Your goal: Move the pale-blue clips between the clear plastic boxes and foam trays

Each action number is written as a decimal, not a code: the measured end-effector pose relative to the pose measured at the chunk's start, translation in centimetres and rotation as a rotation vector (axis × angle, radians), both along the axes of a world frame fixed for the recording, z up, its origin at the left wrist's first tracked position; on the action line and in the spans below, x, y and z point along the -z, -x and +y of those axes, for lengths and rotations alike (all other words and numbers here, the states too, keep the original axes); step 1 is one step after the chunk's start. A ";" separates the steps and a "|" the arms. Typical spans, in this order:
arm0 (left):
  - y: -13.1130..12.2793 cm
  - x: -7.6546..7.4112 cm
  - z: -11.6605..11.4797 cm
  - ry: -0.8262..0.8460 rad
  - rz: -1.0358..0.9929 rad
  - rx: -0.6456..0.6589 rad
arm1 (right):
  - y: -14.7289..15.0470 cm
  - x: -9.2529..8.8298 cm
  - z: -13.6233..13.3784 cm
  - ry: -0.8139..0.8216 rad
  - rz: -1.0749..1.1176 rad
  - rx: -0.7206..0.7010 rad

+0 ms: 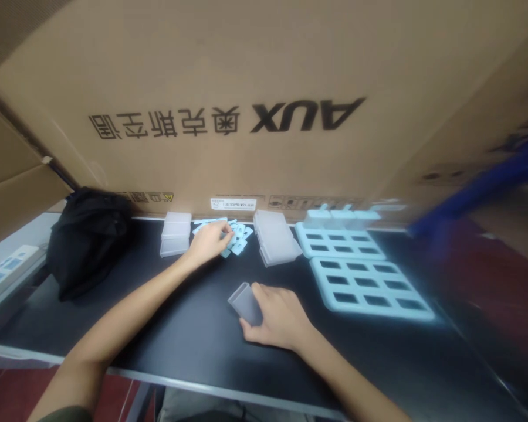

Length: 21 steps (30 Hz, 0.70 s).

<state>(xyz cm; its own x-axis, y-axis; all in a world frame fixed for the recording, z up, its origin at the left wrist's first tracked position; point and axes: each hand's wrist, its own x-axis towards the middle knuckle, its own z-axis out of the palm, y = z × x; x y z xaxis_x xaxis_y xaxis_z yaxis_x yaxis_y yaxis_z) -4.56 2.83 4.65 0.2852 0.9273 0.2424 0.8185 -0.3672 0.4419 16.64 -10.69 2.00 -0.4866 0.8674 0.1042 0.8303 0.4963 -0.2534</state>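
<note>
My right hand [275, 316] is wrapped round a small translucent plastic box [245, 302], held tilted above the black table top with one narrow open end facing up and left. Farther back, my left hand [209, 241] reaches into a loose pile of flat light blue plastic pieces [241, 237], each with a small cut-out. Its fingers are pinched together over the pile, and what lies between the fingertips is hidden. Translucent boxes [176, 233] lie in a stack left of the pile, and a larger group of similar boxes [276, 237] lies to its right.
Light blue trays with rectangular slots [349, 310] lie on the right, with translucent boxes holding blue pieces [341, 218] standing at the far slots. A black cloth bag [88, 240] sits on the left. A big cardboard carton [229, 64] walls off the table's back.
</note>
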 end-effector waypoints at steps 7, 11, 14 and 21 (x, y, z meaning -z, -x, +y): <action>-0.5 2.3 2.5 -0.071 -0.009 0.037 | -0.3 0.1 0.2 0.019 -0.004 0.006; -0.1 3.3 3.2 -0.095 -0.012 0.047 | -0.3 0.0 0.1 0.036 -0.007 0.006; 0.1 3.7 3.4 -0.116 -0.009 0.055 | -0.3 -0.1 0.1 0.039 -0.007 0.004; 0.1 4.0 3.2 -0.159 0.059 0.056 | -0.2 -0.1 0.1 0.041 -0.005 0.001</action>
<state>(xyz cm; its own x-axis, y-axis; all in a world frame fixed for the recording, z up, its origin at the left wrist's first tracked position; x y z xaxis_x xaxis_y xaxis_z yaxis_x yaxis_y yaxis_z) -4.61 6.07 0.68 0.3537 0.8607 0.3662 0.8174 -0.4748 0.3264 16.87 -10.64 2.08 -0.4866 0.8711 0.0657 0.8319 0.4851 -0.2695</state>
